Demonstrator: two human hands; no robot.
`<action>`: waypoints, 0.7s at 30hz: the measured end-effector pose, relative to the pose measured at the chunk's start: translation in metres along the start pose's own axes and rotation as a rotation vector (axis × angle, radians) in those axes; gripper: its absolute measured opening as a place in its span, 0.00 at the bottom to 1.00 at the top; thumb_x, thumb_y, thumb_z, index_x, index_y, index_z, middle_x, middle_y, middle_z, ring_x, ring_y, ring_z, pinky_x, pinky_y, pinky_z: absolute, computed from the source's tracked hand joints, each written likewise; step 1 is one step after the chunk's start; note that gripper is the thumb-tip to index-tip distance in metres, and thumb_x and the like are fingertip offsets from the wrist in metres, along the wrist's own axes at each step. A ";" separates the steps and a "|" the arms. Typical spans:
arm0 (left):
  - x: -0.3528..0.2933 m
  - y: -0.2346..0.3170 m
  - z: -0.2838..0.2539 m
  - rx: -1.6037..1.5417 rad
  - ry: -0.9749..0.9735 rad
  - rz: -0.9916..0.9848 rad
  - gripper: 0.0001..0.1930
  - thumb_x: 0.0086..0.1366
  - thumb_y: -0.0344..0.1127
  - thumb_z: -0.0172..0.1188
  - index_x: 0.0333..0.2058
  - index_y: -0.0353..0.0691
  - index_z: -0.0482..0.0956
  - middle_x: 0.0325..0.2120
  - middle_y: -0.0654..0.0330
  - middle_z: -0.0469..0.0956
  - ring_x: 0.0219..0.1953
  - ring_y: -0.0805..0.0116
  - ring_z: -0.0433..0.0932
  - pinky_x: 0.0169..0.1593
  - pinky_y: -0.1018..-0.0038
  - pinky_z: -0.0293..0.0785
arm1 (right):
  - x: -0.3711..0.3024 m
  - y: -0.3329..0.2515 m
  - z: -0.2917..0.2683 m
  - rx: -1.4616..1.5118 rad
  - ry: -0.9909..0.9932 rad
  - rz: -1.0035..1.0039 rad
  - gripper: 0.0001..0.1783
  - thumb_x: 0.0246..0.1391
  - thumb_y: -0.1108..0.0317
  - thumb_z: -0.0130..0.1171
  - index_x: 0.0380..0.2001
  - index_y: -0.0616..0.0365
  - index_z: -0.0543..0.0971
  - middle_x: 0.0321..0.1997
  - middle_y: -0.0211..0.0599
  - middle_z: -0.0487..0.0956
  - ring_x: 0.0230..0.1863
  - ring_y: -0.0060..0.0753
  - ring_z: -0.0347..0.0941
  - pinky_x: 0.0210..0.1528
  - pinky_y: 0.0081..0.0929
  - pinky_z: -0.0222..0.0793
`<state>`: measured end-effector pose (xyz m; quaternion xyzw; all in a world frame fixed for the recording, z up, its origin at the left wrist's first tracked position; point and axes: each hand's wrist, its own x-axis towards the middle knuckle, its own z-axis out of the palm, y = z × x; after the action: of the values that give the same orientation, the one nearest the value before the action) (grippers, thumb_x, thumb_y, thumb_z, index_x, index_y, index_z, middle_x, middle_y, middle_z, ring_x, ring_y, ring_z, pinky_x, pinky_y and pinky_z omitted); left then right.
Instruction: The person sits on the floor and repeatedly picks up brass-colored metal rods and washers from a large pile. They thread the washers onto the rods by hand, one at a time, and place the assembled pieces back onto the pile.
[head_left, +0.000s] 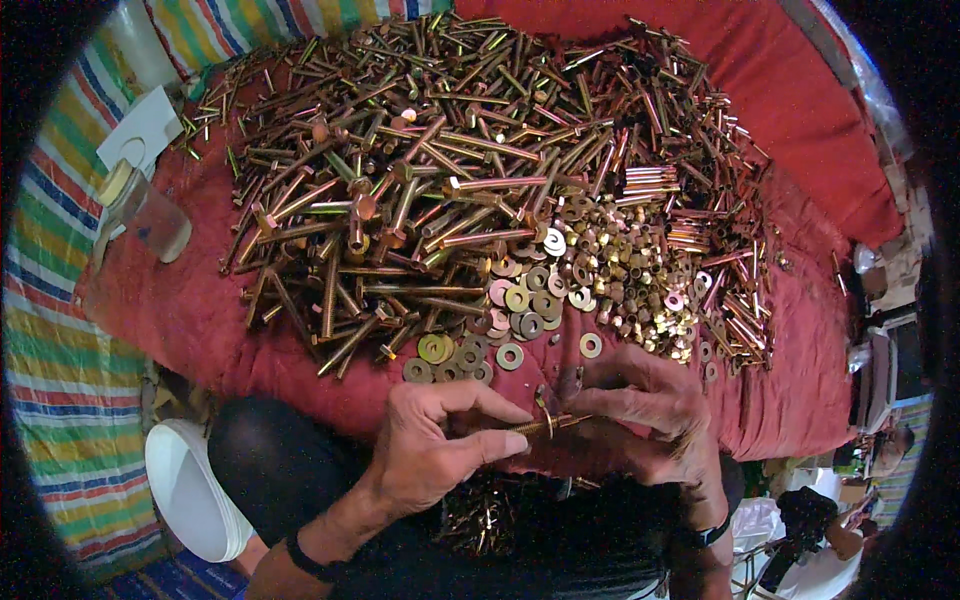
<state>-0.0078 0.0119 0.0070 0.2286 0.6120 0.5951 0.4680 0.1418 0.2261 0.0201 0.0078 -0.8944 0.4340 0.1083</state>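
My left hand (430, 445) pinches a brass-coloured threaded bolt (530, 428) between thumb and forefinger, over my lap at the cloth's front edge. A thin washer (549, 420) sits around its shaft, just past the fingertips. The bolt points right, toward my right hand (645, 415), which is partly blurred. Its fingers are curled closed about the bolt's far end, and what they grip is hidden. Beyond both hands lie flat washers (535, 310), with a heap of small nuts and sleeves (640, 270) to their right.
A large pile of long bolts (400, 180) covers much of the red cloth (810, 370). At the left stand a lidded jar (150, 215) and a white card (140, 130). A white stool (190, 490) is by my left knee. More metal pieces (480, 520) lie in my lap.
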 end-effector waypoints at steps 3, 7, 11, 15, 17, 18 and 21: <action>-0.001 -0.004 0.002 -0.007 -0.048 0.008 0.08 0.64 0.29 0.67 0.40 0.32 0.82 0.31 0.64 0.82 0.32 0.80 0.79 0.37 0.81 0.74 | 0.001 0.003 0.004 -0.079 -0.078 -0.139 0.34 0.33 0.68 0.73 0.52 0.54 0.83 0.47 0.41 0.81 0.44 0.48 0.80 0.44 0.39 0.79; 0.009 -0.015 0.011 -0.152 0.028 0.144 0.24 0.73 0.52 0.53 0.46 0.31 0.77 0.36 0.58 0.81 0.37 0.72 0.80 0.40 0.76 0.75 | 0.012 -0.008 0.031 -0.189 -0.038 -0.308 0.34 0.31 0.64 0.71 0.50 0.58 0.82 0.48 0.41 0.80 0.41 0.44 0.79 0.40 0.38 0.78; 0.010 -0.018 0.018 -0.822 -0.182 -0.290 0.31 0.77 0.58 0.46 0.52 0.31 0.76 0.42 0.55 0.83 0.40 0.73 0.82 0.42 0.76 0.77 | 0.023 -0.023 0.046 -0.192 0.015 -0.444 0.28 0.35 0.67 0.71 0.45 0.62 0.81 0.46 0.42 0.81 0.37 0.43 0.78 0.36 0.36 0.78; 0.011 -0.012 0.006 -0.386 -0.259 -0.356 0.24 0.74 0.48 0.57 0.55 0.29 0.78 0.32 0.57 0.85 0.19 0.78 0.78 0.19 0.84 0.67 | 0.015 -0.011 0.006 -0.071 0.130 -0.065 0.16 0.45 0.72 0.69 0.41 0.58 0.83 0.39 0.44 0.81 0.37 0.43 0.80 0.36 0.35 0.76; 0.010 -0.012 0.009 -0.440 -0.212 -0.278 0.18 0.69 0.38 0.64 0.51 0.29 0.82 0.26 0.58 0.83 0.13 0.79 0.72 0.15 0.85 0.60 | 0.010 0.004 -0.006 -0.227 0.299 0.227 0.14 0.49 0.75 0.66 0.41 0.60 0.83 0.34 0.43 0.81 0.34 0.44 0.80 0.39 0.33 0.77; 0.010 -0.012 0.010 -0.396 -0.200 -0.258 0.18 0.68 0.35 0.64 0.51 0.29 0.82 0.25 0.57 0.83 0.13 0.79 0.72 0.15 0.84 0.59 | 0.010 0.014 -0.009 -0.211 0.328 0.283 0.13 0.50 0.74 0.67 0.41 0.60 0.83 0.34 0.44 0.81 0.34 0.45 0.80 0.39 0.32 0.77; 0.009 -0.014 0.013 -0.363 -0.181 -0.232 0.17 0.67 0.32 0.65 0.51 0.29 0.82 0.23 0.58 0.82 0.14 0.80 0.71 0.15 0.84 0.59 | 0.013 0.037 0.001 -0.284 0.399 0.283 0.10 0.51 0.74 0.67 0.38 0.61 0.83 0.34 0.42 0.81 0.32 0.41 0.80 0.36 0.31 0.76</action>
<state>0.0026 0.0231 -0.0067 0.1214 0.4726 0.6148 0.6196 0.1250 0.2492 -0.0061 -0.2181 -0.8994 0.3082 0.2203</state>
